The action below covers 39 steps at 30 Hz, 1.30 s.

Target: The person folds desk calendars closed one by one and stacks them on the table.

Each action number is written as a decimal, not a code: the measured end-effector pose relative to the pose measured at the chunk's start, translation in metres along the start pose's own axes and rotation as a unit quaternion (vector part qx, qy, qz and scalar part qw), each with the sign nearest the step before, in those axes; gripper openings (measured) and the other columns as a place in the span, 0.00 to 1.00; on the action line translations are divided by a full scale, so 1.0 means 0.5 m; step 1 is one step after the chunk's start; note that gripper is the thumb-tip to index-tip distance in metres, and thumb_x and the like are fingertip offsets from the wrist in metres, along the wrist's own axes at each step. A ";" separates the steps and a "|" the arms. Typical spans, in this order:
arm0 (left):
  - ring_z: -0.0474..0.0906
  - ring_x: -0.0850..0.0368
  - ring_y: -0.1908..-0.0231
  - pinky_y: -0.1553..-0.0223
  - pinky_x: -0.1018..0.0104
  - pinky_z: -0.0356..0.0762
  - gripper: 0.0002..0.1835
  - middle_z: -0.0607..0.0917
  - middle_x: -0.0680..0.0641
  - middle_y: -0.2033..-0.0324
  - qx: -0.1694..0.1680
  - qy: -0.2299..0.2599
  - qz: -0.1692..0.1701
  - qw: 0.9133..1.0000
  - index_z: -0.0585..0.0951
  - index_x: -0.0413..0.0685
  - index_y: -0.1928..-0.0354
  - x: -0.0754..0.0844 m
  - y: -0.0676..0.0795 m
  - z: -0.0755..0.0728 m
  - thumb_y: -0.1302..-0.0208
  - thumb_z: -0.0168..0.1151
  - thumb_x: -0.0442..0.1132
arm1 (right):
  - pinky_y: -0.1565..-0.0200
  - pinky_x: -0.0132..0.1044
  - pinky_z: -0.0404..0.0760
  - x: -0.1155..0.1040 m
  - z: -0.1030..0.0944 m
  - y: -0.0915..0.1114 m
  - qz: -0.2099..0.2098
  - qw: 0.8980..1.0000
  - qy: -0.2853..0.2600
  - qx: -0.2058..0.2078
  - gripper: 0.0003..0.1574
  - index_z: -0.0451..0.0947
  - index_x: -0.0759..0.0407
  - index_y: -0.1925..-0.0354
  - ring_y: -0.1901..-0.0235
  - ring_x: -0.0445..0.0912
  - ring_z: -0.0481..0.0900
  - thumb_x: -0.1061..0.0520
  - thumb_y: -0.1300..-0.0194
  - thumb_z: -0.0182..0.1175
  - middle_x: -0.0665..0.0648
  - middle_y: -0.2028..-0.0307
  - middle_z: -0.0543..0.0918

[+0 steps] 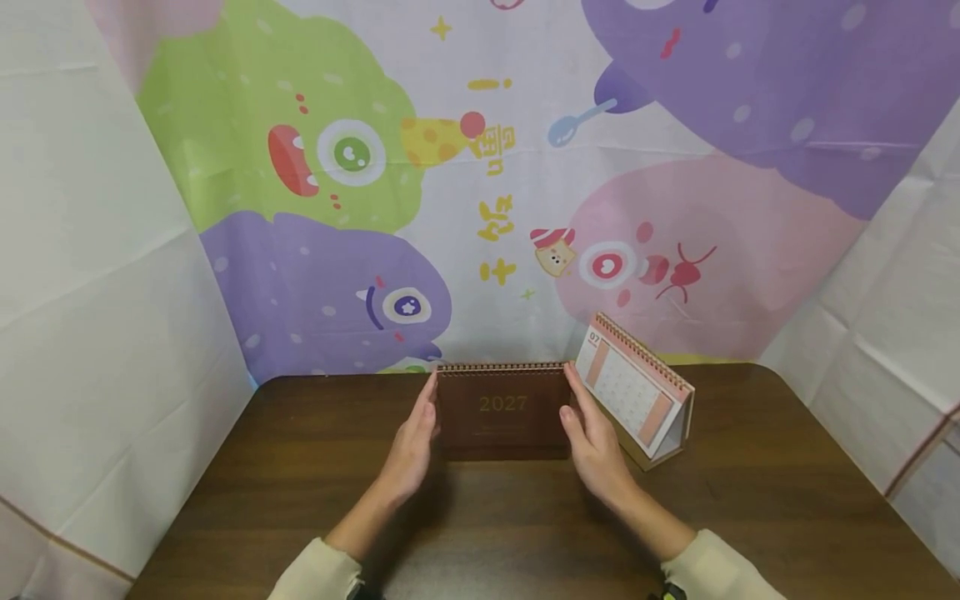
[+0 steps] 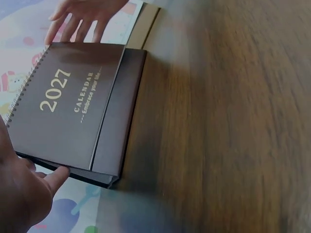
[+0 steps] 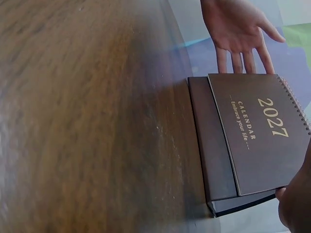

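Note:
A dark brown desk calendar (image 1: 503, 425) with gold "2027" lettering and a spiral binding along its top stands on the wooden table, its cover facing me. My left hand (image 1: 412, 446) lies along its left side, fingers straight and thumb near the edge. On the opposite side, my right hand (image 1: 597, 446) touches the right edge with fingers extended. The left wrist view shows the left thumb against the side of the brown calendar (image 2: 73, 107). In the right wrist view, the left hand (image 3: 240, 26) has its palm turned toward the brown calendar (image 3: 257, 131).
A second desk calendar (image 1: 630, 387), white and pink with "07" on its page, stands angled just right of the right hand. Behind the table (image 1: 315, 467) hangs a cloth backdrop (image 1: 517, 325) with cartoon monsters. White cloth walls (image 1: 112, 250) flank both sides.

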<state>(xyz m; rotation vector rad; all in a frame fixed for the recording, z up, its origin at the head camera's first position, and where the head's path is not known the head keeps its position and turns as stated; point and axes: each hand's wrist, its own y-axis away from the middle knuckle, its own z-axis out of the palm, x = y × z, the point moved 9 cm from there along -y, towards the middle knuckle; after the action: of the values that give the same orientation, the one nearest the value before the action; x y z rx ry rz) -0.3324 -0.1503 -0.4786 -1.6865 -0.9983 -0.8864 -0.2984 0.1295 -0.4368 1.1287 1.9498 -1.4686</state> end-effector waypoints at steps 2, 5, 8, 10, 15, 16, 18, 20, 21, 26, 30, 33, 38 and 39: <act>0.53 0.28 0.11 0.23 0.25 0.72 0.32 0.53 0.34 0.09 -0.008 0.000 -0.006 1.000 0.49 0.50 0.07 0.045 0.010 0.002 0.04 0.31 0.47 | 0.20 0.15 0.55 0.000 -0.004 -0.001 0.000 1.000 0.001 0.000 0.39 0.55 0.58 0.09 0.14 0.34 0.54 0.62 0.10 0.50 0.66 0.10 0.59; 0.54 0.23 0.12 0.25 0.23 0.74 0.32 0.54 0.29 0.10 -0.012 -0.005 -0.005 1.000 0.49 0.43 0.08 0.074 0.013 -0.004 0.05 0.32 0.43 | 0.22 0.18 0.62 0.002 -0.017 -0.005 0.003 1.000 0.000 0.002 0.40 0.55 0.58 0.09 0.14 0.45 0.59 0.63 0.10 0.51 0.66 0.10 0.60; 0.57 0.22 0.13 0.28 0.24 0.78 0.32 0.57 0.28 0.11 -0.004 -0.006 -0.007 1.000 0.51 0.42 0.08 0.068 0.008 -0.018 0.05 0.34 0.41 | 0.22 0.17 0.61 0.007 -0.031 -0.009 0.007 1.000 0.004 0.007 0.40 0.56 0.56 0.09 0.14 0.52 0.61 0.63 0.10 0.52 0.67 0.11 0.61; 0.60 0.22 0.14 0.29 0.25 0.80 0.31 0.59 0.27 0.12 0.007 -0.003 -0.014 1.000 0.52 0.42 0.08 0.063 0.006 -0.029 0.06 0.35 0.40 | 0.23 0.15 0.60 0.010 -0.037 -0.010 0.012 1.000 0.005 0.007 0.40 0.57 0.54 0.09 0.14 0.56 0.61 0.63 0.11 0.52 0.67 0.12 0.63; 0.63 0.23 0.15 0.28 0.25 0.80 0.31 0.61 0.29 0.12 0.014 0.017 -0.025 0.999 0.55 0.44 0.09 0.053 0.004 -0.039 0.06 0.39 0.39 | 0.24 0.23 0.70 0.021 -0.036 -0.009 0.025 1.000 0.000 -0.008 0.39 0.56 0.57 0.10 0.15 0.67 0.62 0.62 0.10 0.51 0.69 0.12 0.63; 0.63 0.23 0.16 0.28 0.25 0.80 0.30 0.61 0.29 0.12 0.012 0.022 -0.024 0.999 0.55 0.43 0.09 0.052 0.004 -0.038 0.06 0.39 0.38 | 0.23 0.29 0.74 0.024 -0.033 -0.008 0.030 0.999 -0.003 -0.013 0.38 0.56 0.58 0.10 0.15 0.68 0.63 0.61 0.10 0.51 0.69 0.12 0.62; 0.64 0.22 0.16 0.29 0.26 0.80 0.30 0.61 0.29 0.12 0.008 0.029 -0.020 0.999 0.56 0.42 0.10 0.052 0.005 -0.036 0.07 0.39 0.37 | 0.23 0.45 0.80 0.031 -0.028 -0.005 0.041 0.999 -0.008 -0.023 0.38 0.55 0.60 0.10 0.15 0.69 0.64 0.60 0.09 0.50 0.70 0.12 0.62; 0.64 0.21 0.17 0.30 0.26 0.81 0.30 0.60 0.28 0.12 0.003 0.036 -0.012 0.999 0.56 0.40 0.10 0.053 0.008 -0.034 0.07 0.39 0.35 | 0.25 0.60 0.79 0.035 -0.023 -0.003 0.046 0.998 -0.013 -0.031 0.37 0.55 0.60 0.10 0.15 0.70 0.64 0.59 0.08 0.50 0.71 0.13 0.63; 0.64 0.20 0.17 0.30 0.26 0.81 0.30 0.60 0.28 0.12 0.002 0.039 -0.007 0.999 0.56 0.40 0.10 0.053 0.009 -0.033 0.07 0.39 0.35 | 0.26 0.65 0.78 0.036 -0.021 -0.002 0.047 0.998 -0.016 -0.034 0.37 0.55 0.61 0.10 0.15 0.71 0.64 0.59 0.08 0.50 0.72 0.13 0.63; 0.63 0.19 0.17 0.31 0.25 0.82 0.29 0.61 0.26 0.13 -0.012 0.045 0.008 0.999 0.58 0.40 0.11 0.057 0.014 -0.027 0.07 0.38 0.36 | 0.24 0.69 0.75 0.036 -0.014 0.001 0.043 0.998 -0.015 -0.045 0.39 0.54 0.62 0.11 0.15 0.72 0.65 0.60 0.10 0.52 0.74 0.13 0.63; 0.64 0.17 0.18 0.29 0.25 0.81 0.30 0.61 0.25 0.13 -0.022 0.040 0.008 0.999 0.59 0.41 0.11 0.058 0.016 -0.022 0.07 0.39 0.38 | 0.23 0.70 0.73 0.037 -0.008 0.004 0.039 0.998 -0.013 -0.057 0.41 0.51 0.62 0.10 0.16 0.73 0.65 0.61 0.10 0.52 0.75 0.13 0.61; 0.66 0.14 0.20 0.30 0.25 0.81 0.30 0.61 0.24 0.14 -0.020 0.038 0.011 0.999 0.58 0.40 0.11 0.058 0.018 -0.021 0.07 0.38 0.38 | 0.23 0.70 0.73 0.039 -0.005 0.005 0.038 0.997 -0.018 -0.060 0.41 0.51 0.61 0.09 0.15 0.74 0.64 0.62 0.10 0.52 0.75 0.13 0.60; 0.69 0.13 0.23 0.30 0.26 0.81 0.30 0.62 0.23 0.14 -0.015 0.038 0.017 0.999 0.59 0.39 0.11 0.060 0.018 -0.020 0.07 0.39 0.37 | 0.25 0.71 0.74 0.040 -0.006 0.005 0.038 0.997 -0.017 -0.058 0.41 0.51 0.62 0.09 0.16 0.74 0.65 0.61 0.10 0.53 0.76 0.13 0.61; 0.70 0.13 0.24 0.30 0.26 0.81 0.30 0.62 0.23 0.14 -0.014 0.037 0.018 0.999 0.59 0.39 0.11 0.060 0.017 -0.020 0.07 0.39 0.37 | 0.25 0.71 0.74 0.039 -0.006 0.005 0.038 0.998 -0.017 -0.057 0.41 0.51 0.61 0.09 0.16 0.74 0.65 0.61 0.11 0.53 0.76 0.13 0.61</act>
<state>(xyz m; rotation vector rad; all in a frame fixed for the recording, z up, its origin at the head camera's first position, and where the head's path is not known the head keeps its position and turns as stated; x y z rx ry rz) -0.3134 -0.1552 -0.4520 -1.6780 -0.9062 -0.9355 -0.3072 0.1392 -0.4521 1.1084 1.9196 -1.3126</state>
